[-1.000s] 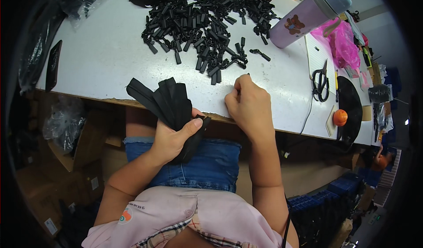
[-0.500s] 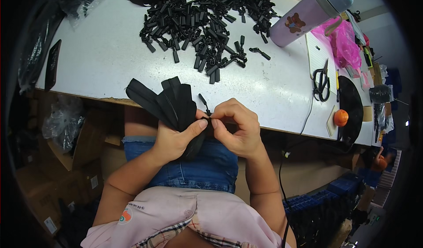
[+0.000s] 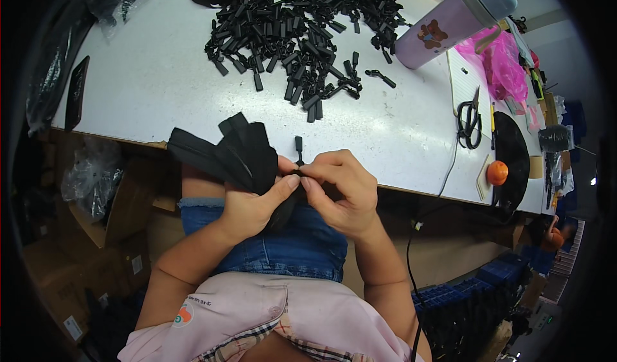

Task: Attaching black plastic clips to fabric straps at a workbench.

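Observation:
Close to the table's front edge, my left hand (image 3: 249, 209) grips a bundle of black zipper tapes (image 3: 239, 156), whose flat ends fan out up and to the left. Part of the bundle hangs below the hand over my lap. Opposite it, my right hand (image 3: 348, 195) is closed in a pinch on a black zipper slider (image 3: 299, 146). The slider's long pull tab points away from me, and its body sits between both hands' fingertips at the end of a tape. Fingers hide how far the tape reaches into it.
Farther back on the white table (image 3: 160, 73) lies a heap of black zipper sliders (image 3: 276, 34). A lilac bottle (image 3: 443, 28) stands right of it, with black scissors (image 3: 470, 123) and an orange round object (image 3: 497, 172) nearer. A dark phone-like slab (image 3: 77, 93) lies far left.
The fanned tapes have shifted slightly left. The slider's pull tab has swung from a leftward lean to nearly straight away from me, and my right fingers have closed in toward the left thumb.

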